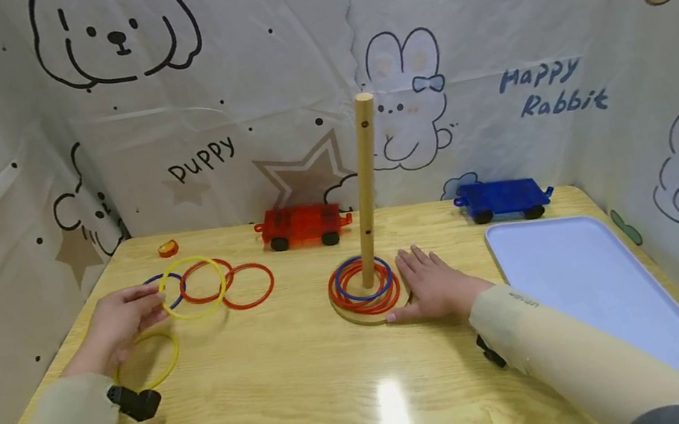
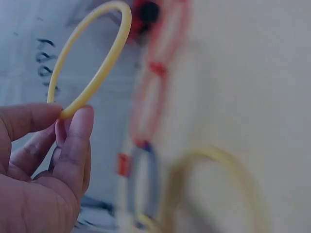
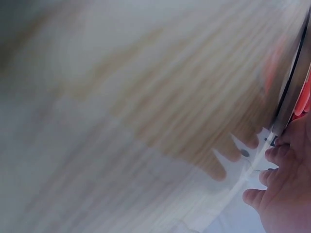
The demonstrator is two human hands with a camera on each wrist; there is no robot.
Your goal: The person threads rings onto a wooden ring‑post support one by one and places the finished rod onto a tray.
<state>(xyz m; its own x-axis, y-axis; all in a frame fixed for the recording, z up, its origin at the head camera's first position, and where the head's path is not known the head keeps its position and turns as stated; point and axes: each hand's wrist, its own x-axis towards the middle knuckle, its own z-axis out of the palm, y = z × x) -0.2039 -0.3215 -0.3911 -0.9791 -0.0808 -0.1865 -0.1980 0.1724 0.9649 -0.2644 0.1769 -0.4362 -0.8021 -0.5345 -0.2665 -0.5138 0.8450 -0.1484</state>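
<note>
Only the left wrist view shows the grip closely: the left hand (image 1: 121, 324) pinches a yellow ring (image 2: 108, 60) between thumb and fingertips at the ring's lower end, the rest of it rising into the upper left of that frame. From the head view the fingers cover part of this contact, but that view alone gives the full layout — wooden post (image 1: 367, 184) at the centre, lilac tray (image 1: 600, 295) at the right, red car (image 1: 301, 226) at upper middle and blue car (image 1: 504, 198) at upper right.

The right wrist view is mostly blurred tabletop (image 3: 146, 97), with the right hand (image 1: 431, 287) and a sliver of red at its right edge. The head view makes that hand plainer: it grips nothing, its fingers extended beside the post's round base (image 1: 369, 321), the thumb reaching the base's rim. Red rings (image 1: 335, 296) lie stacked around the post's foot, a blue ring on top of them.

The pinched ring, left of centre in the head view, is thin, smooth and plain yellow. It looks nearly round there, yet a narrow tilted oval from the left wrist. Behind it in the head view, two loose red rings (image 1: 253, 304) and a loose blue ring (image 1: 155, 278) overlap in a row; a second yellow ring (image 1: 175, 354) lies just below the left hand.
</note>
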